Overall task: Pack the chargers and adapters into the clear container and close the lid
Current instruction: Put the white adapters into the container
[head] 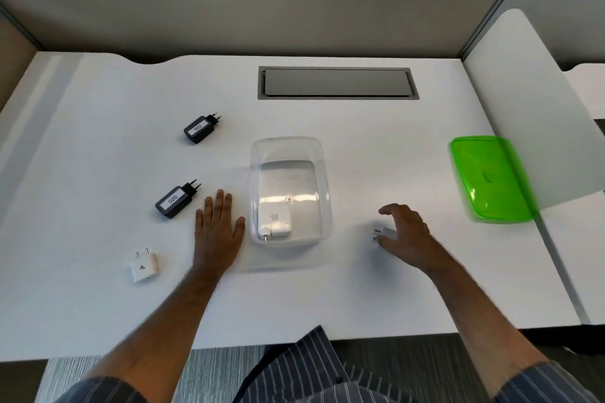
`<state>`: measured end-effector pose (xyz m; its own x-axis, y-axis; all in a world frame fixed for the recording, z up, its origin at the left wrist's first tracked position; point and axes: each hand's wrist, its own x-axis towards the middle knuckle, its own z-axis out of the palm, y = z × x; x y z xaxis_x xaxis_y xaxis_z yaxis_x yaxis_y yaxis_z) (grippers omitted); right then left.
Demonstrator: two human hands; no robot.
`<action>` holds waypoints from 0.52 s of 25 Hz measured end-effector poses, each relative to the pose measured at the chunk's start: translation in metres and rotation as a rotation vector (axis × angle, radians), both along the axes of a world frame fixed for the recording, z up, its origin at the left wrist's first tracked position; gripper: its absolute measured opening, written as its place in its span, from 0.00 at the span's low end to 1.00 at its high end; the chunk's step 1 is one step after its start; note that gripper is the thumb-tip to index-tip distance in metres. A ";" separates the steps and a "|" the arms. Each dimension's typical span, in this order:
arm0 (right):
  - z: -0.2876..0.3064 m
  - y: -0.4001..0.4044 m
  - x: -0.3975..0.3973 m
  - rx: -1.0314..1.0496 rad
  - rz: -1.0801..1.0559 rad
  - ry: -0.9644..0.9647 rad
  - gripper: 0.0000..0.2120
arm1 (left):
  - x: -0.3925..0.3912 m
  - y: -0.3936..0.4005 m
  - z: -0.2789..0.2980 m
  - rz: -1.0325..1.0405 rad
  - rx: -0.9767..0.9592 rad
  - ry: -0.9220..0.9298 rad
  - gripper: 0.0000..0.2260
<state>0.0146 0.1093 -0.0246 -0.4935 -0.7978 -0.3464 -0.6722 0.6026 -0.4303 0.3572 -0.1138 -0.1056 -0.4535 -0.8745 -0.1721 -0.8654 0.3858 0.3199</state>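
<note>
The clear container [322, 157] stands open at the middle of the white desk, with a white square charger [276, 221] lying in its near end. My left hand [217, 226] rests flat on the desk, fingers spread, just left of the container. My right hand [404, 232] arches over a small white adapter [381, 233] to the container's right; its fingers touch the adapter and the thumb stays apart above it. Two black chargers, labelled 002 [199, 129] and 026 [175, 199], lie at the left. A white plug adapter [144, 267] lies at the near left. The green lid [491, 178] lies at the far right.
A grey cable hatch [337, 82] is set into the desk behind the container. A white divider panel [523, 101] rises along the right side, partly over the green lid. Grey partition walls with number signs close off the back.
</note>
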 end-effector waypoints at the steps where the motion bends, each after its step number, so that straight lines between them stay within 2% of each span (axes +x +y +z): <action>1: -0.005 0.006 -0.002 0.040 0.025 -0.007 0.29 | 0.001 0.007 -0.001 0.011 -0.003 0.000 0.31; 5: -0.021 0.020 -0.007 0.080 0.082 -0.005 0.30 | 0.000 0.030 -0.002 0.032 -0.053 -0.008 0.36; 13: -0.027 0.027 -0.015 -0.049 0.139 0.050 0.22 | -0.002 0.042 -0.002 0.040 -0.121 -0.042 0.35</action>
